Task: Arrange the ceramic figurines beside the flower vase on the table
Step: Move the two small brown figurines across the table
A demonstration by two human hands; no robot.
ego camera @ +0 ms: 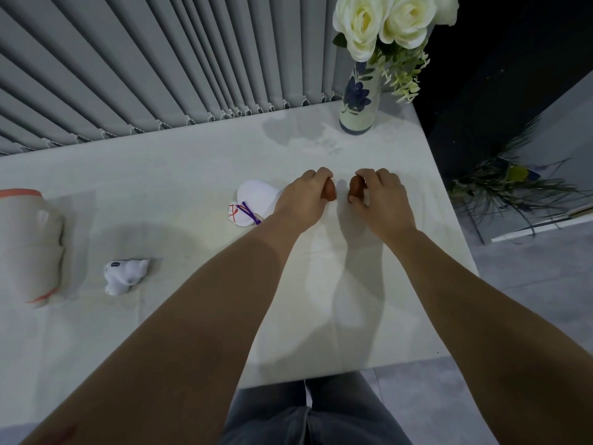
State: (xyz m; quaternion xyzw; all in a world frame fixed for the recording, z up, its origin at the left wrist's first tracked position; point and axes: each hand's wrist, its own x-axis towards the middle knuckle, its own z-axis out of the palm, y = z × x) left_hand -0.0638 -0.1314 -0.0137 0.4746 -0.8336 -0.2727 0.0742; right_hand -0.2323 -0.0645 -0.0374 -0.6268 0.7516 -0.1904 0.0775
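A tall cream vase with blue flower painting and white roses stands at the table's far right corner. My left hand grips a small brown figurine on the table, well in front of the vase. My right hand holds a second small brown figurine just to its right; the two pieces sit a little apart. A white figurine with purple cord and red marks lies just left of my left hand. A small white animal figurine lies on its side at the near left.
A large cream piece with orange trim stands at the table's left edge. Grey vertical blinds run along the far edge. The table ends close on the right, with a dark plant on the floor beyond.
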